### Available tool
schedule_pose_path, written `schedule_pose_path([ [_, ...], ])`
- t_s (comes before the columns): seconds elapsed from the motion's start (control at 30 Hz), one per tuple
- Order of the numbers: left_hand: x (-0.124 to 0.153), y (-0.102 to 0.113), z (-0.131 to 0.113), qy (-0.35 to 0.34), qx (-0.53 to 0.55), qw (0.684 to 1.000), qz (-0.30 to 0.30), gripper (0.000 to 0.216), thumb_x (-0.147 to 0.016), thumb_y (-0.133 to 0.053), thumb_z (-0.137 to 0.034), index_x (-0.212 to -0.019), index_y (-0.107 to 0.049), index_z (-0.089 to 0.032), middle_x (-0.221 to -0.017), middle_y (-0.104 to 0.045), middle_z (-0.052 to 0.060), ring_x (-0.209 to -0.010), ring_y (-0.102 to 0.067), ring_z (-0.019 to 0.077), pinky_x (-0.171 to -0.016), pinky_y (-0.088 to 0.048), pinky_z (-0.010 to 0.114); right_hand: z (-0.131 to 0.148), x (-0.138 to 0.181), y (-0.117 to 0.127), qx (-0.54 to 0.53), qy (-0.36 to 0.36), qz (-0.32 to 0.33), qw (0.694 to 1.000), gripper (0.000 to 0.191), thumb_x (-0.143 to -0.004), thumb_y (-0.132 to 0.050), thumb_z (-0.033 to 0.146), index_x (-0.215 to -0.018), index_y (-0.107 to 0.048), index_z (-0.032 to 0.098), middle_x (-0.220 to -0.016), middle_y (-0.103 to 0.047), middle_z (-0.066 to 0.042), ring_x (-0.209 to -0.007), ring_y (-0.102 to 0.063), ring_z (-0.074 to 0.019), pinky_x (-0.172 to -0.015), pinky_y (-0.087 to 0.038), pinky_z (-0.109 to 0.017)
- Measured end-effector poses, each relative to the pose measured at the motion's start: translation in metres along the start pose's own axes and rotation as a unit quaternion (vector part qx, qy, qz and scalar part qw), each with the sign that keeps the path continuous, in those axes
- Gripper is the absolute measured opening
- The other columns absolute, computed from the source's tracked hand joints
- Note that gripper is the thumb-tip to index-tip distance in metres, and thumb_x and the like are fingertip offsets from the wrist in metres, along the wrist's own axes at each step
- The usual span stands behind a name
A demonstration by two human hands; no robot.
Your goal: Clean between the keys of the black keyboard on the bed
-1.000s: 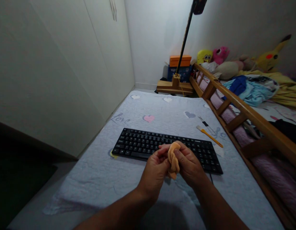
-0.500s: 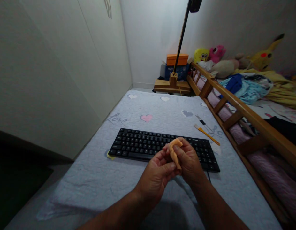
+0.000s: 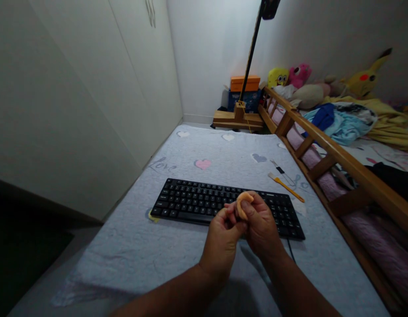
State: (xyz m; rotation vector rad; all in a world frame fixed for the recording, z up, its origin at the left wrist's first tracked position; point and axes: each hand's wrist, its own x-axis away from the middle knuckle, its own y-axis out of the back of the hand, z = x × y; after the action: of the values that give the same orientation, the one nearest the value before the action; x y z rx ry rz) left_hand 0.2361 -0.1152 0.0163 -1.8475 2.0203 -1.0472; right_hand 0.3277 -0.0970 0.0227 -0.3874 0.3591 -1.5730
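In the head view, your two hands meet above the near side of the keyboard [image 3: 190, 200], right of its middle, with an orange cloth [image 3: 240, 206] bunched between them. Your right hand [image 3: 261, 224] has the cloth pinched tight, its thumb pressed on the folded upper part, which curls over the fingers. Your left hand [image 3: 220, 240] is closed too, fingers bent in on the cloth's lower end, though most of that end is hidden. The keyboard lies across the middle of the pale sheet [image 3: 141, 255], its cord [image 3: 291, 250] running from its right half toward the sheet's near edge. Past the keyboard's right end, close to the sheet's right edge, lies a brush [image 3: 287, 187] with a yellow handle; just beyond it is a thin tool [image 3: 280, 170] with a black middle. A wooden rail [image 3: 330, 143] runs along that edge.
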Motion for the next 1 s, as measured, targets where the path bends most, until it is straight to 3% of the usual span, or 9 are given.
schedule_pose_path([
  [0.13, 0.009, 0.011, -0.008, 0.032, -0.084, 0.995, 0.04, 0.03, -0.06, -0.088, -0.024, -0.071, -0.061, -0.018, -0.082, -0.065, 0.002, -0.08, -0.058, 0.0155, -0.073, -0.043, 0.025, 0.007, -0.006, 0.006, 0.007, 0.002, -0.052, 0.999, 0.028, -0.082, -0.074, 0.045, -0.088, -0.054, 0.025, -0.062, -0.064, 0.005, -0.054, -0.061, -0.012, -0.052, -0.05, -0.022],
  [0.23, 0.007, 0.024, -0.037, -0.024, -0.153, 0.987, 0.042, 0.02, -0.069, -0.081, -0.026, -0.078, -0.064, -0.019, -0.077, -0.062, 0.0, -0.076, -0.056, 0.0151, -0.07, -0.042, 0.026, 0.011, -0.01, 0.01, 0.03, -0.01, -0.043, 0.999, 0.032, -0.08, -0.076, 0.045, -0.089, -0.053, 0.025, -0.058, -0.062, 0.006, -0.044, -0.055, -0.01, -0.04, -0.039, -0.018],
  [0.37, -0.021, 0.05, -0.094, -0.184, -0.208, 0.959, -0.06, 0.019, -0.07, -0.076, -0.026, -0.083, -0.064, -0.019, -0.08, -0.061, -0.001, -0.074, -0.054, 0.0137, -0.069, -0.043, 0.025, 0.01, -0.014, 0.013, 0.069, -0.058, 0.021, 0.996, 0.032, -0.083, -0.072, 0.048, -0.091, -0.057, 0.021, -0.063, -0.067, 0.0, -0.04, -0.052, -0.0082, -0.037, -0.035, -0.017],
  [0.47, -0.058, 0.075, -0.134, -0.293, -0.256, 0.909, -0.147, 0.021, -0.069, -0.074, -0.026, -0.085, -0.062, -0.019, -0.076, -0.058, -0.002, -0.069, -0.052, 0.0123, -0.067, -0.043, 0.024, 0.008, -0.017, 0.013, 0.072, -0.067, 0.042, 0.994, 0.033, -0.081, -0.074, 0.046, -0.087, -0.053, 0.021, -0.072, -0.07, -0.001, -0.042, -0.05, -0.007, -0.035, -0.032, -0.017],
  [0.57, -0.097, 0.102, -0.16, -0.342, -0.264, 0.878, -0.206, 0.019, -0.067, -0.07, -0.023, -0.082, -0.059, -0.018, -0.077, -0.057, -0.002, -0.067, -0.049, 0.0113, -0.065, -0.042, 0.023, 0.01, -0.018, 0.011, 0.083, -0.073, 0.05, 0.993, 0.035, -0.081, -0.075, 0.045, -0.091, -0.049, 0.023, -0.073, -0.067, 0.003, -0.04, -0.041, -0.0041, -0.035, -0.024, -0.015],
  [0.77, -0.144, 0.152, -0.166, -0.311, -0.305, 0.847, -0.304, 0.018, -0.064, -0.065, -0.02, -0.081, -0.058, -0.018, -0.077, -0.057, -0.002, -0.068, -0.052, 0.0118, -0.067, -0.045, 0.024, 0.019, -0.02, 0.016, 0.168, -0.094, 0.068, 0.979, 0.025, -0.087, -0.066, 0.037, -0.089, -0.044, 0.024, -0.063, -0.044, 0.011, -0.045, -0.032, -0.0043, -0.04, -0.022, -0.015],
  [0.9, -0.153, 0.177, -0.156, -0.304, -0.356, 0.828, -0.308, 0.016, -0.064, -0.066, -0.021, -0.079, -0.06, -0.017, -0.076, -0.059, -0.002, -0.07, -0.055, 0.0127, -0.073, -0.047, 0.026, 0.022, -0.029, 0.013, 0.254, -0.093, 0.085, 0.959, 0.016, -0.085, -0.064, 0.029, -0.088, -0.049, 0.023, -0.063, -0.038, 0.01, -0.048, -0.03, -0.0056, -0.042, -0.022, -0.017],
  [1.0, -0.155, 0.187, -0.152, -0.307, -0.392, 0.813, -0.3, 0.015, -0.067, -0.065, -0.022, -0.08, -0.062, -0.017, -0.077, -0.062, -0.001, -0.072, -0.056, 0.0139, -0.076, -0.047, 0.027, 0.022, -0.043, 0.001, 0.29, -0.09, 0.109, 0.947, 0.014, -0.088, -0.059, 0.035, -0.09, -0.051, 0.023, -0.062, -0.041, 0.009, -0.05, -0.033, -0.0071, -0.045, -0.024, -0.019],
])
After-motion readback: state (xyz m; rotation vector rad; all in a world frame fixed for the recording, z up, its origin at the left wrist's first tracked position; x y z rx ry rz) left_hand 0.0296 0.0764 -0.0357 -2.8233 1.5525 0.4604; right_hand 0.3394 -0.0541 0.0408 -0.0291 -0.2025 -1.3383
